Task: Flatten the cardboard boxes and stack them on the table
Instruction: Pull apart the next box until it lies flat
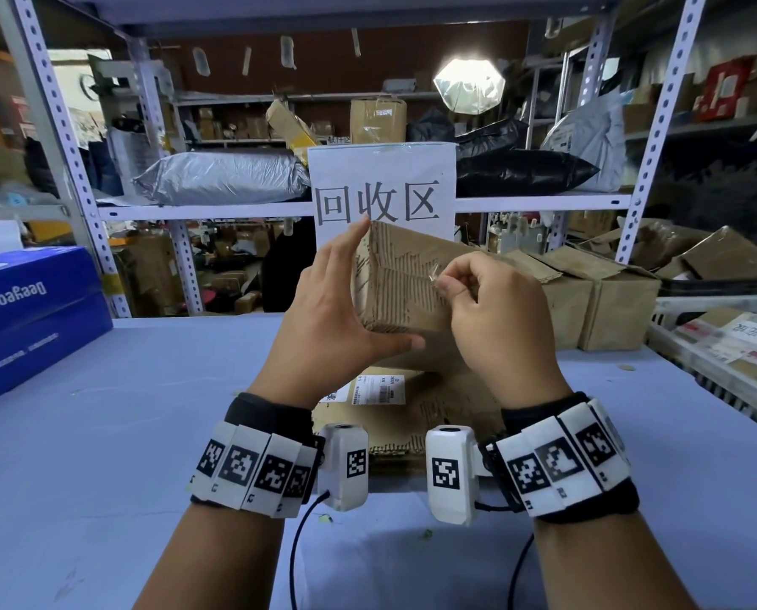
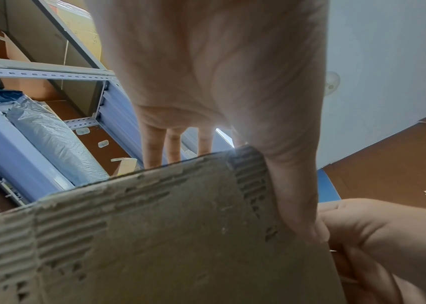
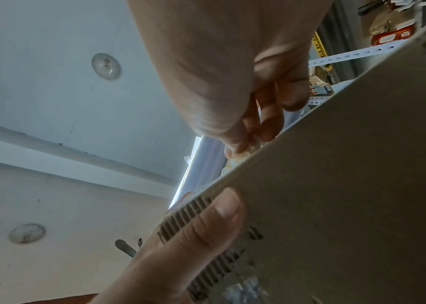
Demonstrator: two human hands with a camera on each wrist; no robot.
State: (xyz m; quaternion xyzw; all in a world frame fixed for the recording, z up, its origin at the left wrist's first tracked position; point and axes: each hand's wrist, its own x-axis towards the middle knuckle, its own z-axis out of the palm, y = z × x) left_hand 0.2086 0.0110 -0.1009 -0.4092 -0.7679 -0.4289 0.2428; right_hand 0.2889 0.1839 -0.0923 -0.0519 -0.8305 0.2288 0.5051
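I hold a worn brown cardboard box (image 1: 405,261) above the blue table (image 1: 126,411), in front of my chest. My left hand (image 1: 383,287) clasps its left end, with the thumb (image 2: 292,195) under the near face and the fingers (image 2: 152,148) reaching up behind it. My right hand (image 1: 445,284) pinches a scrap of clear tape (image 1: 432,278) on the box's front face. In the right wrist view the curled fingers (image 3: 266,115) press the tape (image 3: 243,153) at the box's edge (image 3: 349,185). Below my hands lies a flattened cardboard sheet (image 1: 438,416) with a shipping label.
A blue carton (image 1: 29,310) lies at the table's left edge. Several brown boxes (image 1: 596,301) stand at the back right, beside a white crate (image 1: 720,350) of parcels. A paper sign (image 1: 381,187) hangs on the metal shelving behind.
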